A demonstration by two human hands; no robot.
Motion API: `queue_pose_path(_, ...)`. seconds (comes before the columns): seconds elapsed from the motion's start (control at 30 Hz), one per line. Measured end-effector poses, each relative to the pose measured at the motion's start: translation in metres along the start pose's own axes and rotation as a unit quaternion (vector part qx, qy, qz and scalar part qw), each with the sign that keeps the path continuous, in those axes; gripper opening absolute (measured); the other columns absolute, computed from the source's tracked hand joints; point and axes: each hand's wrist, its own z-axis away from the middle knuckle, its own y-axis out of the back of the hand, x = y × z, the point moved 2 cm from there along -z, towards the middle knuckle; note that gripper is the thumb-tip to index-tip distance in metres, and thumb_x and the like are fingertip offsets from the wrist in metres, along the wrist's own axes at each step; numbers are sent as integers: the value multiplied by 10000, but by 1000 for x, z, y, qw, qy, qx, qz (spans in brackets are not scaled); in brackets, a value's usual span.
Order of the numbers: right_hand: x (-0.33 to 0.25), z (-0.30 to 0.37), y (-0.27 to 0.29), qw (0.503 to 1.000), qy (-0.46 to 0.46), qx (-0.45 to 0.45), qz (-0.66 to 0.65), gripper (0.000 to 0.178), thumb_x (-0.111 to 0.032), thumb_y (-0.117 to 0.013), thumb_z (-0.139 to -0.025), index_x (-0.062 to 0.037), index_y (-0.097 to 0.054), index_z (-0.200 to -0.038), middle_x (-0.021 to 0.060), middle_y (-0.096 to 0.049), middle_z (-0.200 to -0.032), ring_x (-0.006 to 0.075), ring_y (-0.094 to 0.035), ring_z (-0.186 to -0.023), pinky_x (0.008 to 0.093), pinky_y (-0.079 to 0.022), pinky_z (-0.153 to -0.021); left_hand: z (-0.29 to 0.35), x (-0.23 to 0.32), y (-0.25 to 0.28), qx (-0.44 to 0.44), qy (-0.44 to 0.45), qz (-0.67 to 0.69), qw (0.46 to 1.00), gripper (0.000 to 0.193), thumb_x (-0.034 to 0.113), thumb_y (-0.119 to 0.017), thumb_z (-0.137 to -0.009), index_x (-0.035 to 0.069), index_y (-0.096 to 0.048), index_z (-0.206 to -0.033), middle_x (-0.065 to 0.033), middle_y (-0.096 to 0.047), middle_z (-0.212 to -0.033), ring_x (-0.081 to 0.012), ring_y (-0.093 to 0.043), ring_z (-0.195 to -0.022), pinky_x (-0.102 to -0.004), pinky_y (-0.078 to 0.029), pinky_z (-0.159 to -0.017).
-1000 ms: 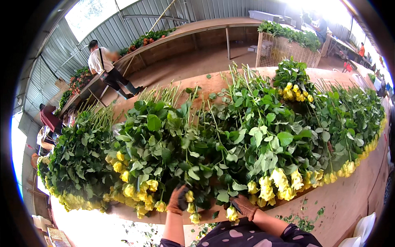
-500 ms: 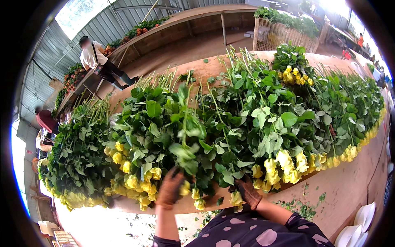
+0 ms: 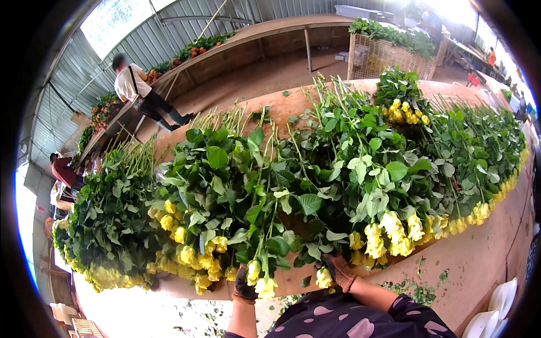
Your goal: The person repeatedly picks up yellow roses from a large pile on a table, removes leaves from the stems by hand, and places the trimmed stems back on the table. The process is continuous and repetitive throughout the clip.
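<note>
My left hand (image 3: 244, 285), in a dark glove, is closed at the neck of a yellow rose (image 3: 253, 269); the bloom and leaves hide the fingertips. Another yellow rose (image 3: 266, 288) hangs right beside it at the table's near edge. My right hand (image 3: 339, 271), in a brown and black glove, is closed by a single yellow rose (image 3: 324, 278), its fingers partly under leaves. Between and beyond both hands lie long leafy rose stems (image 3: 270, 191), blooms toward me and cut ends pointing away.
Piles of yellow roses lie left (image 3: 112, 214) and right (image 3: 479, 146) on the table (image 3: 451, 248). A small rose bunch (image 3: 403, 112) rests on top at the back. Beyond are a woven crate of greenery (image 3: 389, 53), a person by a bench (image 3: 135, 87), and white basins (image 3: 501, 296) lower right.
The blurred leafy stem that my left hand was moving now lies among the others. My left hand has come down toward the table's near edge. My right hand has hardly moved.
</note>
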Motion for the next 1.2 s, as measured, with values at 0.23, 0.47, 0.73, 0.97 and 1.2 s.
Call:
queue_pose_path(0.23, -29, -9, -25, 994, 32, -87, 61, 540, -53, -436, -781, -120, -257, -1286, 177, -444, -1150, 292, -441, -1043, 321, -357, -868, -16, -51, -22, -85, -96, -318, 939, 390, 181, -583, -744, 66, -470, -1099, -117, -483, -1129, -281, -472, -1032, -389, -377, -874)
queue_pose_path(0.47, -22, -22, -29, 958, -189, -62, -209, 620, -311, -633, -695, -70, -357, -1194, 139, -527, -1053, 241, -514, -937, 311, -402, -809, -12, -39, -8, -100, -232, -582, 773, 345, 61, -631, -701, 12, -491, -1012, -144, -524, -1035, -242, -515, -968, -326, -434, -800)
queue_pose_path(0.73, 7, -36, -40, 965, -161, -92, -184, 562, -383, -546, -746, -44, -416, -1175, 151, -517, -1082, 272, -491, -990, 310, -367, -849, 20, -55, -1, 79, 132, -352, 923, 444, 152, -551, -805, 24, -400, -1203, -42, -510, -1059, -117, -492, -929, -235, -408, -792)
queue_pose_path(0.97, -15, -40, -52, 843, -98, -226, -479, 348, -190, -488, -818, -49, -465, -1136, 77, -513, -1092, 175, -472, -989, 268, -365, -858, 21, -19, -53, 48, 230, -541, 808, 391, 157, -504, -827, 41, -413, -1188, -127, -547, -1022, -194, -518, -962, -278, -424, -801)
queue_pose_path(1.2, -13, -22, 15, 939, -219, -53, -259, 240, -184, -548, -776, -19, -567, -949, 76, -589, -865, 140, -530, -766, 283, -432, -673, 130, 96, -98, 158, -111, -337, 921, 406, 128, -503, -798, -34, -402, -1156, -168, -561, -907, -243, -562, -789, -338, -455, -682)
